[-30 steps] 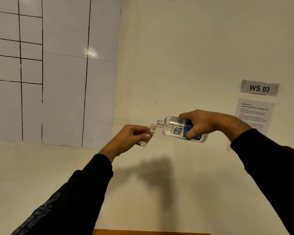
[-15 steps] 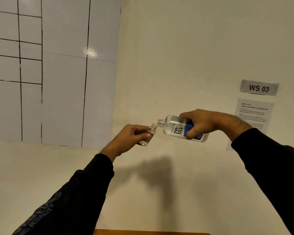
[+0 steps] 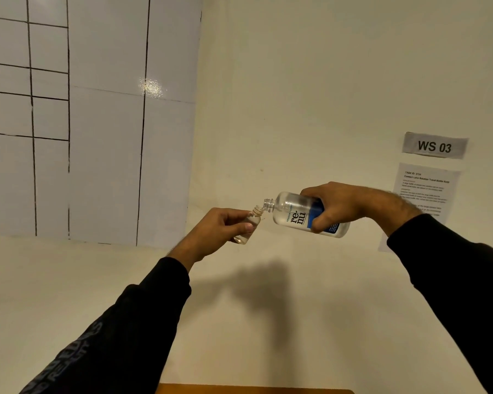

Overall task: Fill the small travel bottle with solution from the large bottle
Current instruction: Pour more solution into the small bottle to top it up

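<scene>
- The pour is in hand: the right hand [image 3: 339, 206], fingers curled round it, tips the large clear plastic bottle with the blue-and-white label [image 3: 302, 215] nearly level, its open neck just beside the mouth of the small clear travel bottle [image 3: 248, 226].
- The left hand [image 3: 219, 231] pinches the small bottle, tilted, in mid-air.
- Next, judging by this: tilt further, mouths aligned, or it spills.
- Behind: a cream wall [image 3: 325, 81], a white gridded board [image 3: 97, 123], a "WS 03" sign [image 3: 434, 145].

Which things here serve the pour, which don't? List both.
In use: large bottle, small bottle, right hand, left hand.
Not in use: WS 03 sign, task sheet, grid panel.
</scene>
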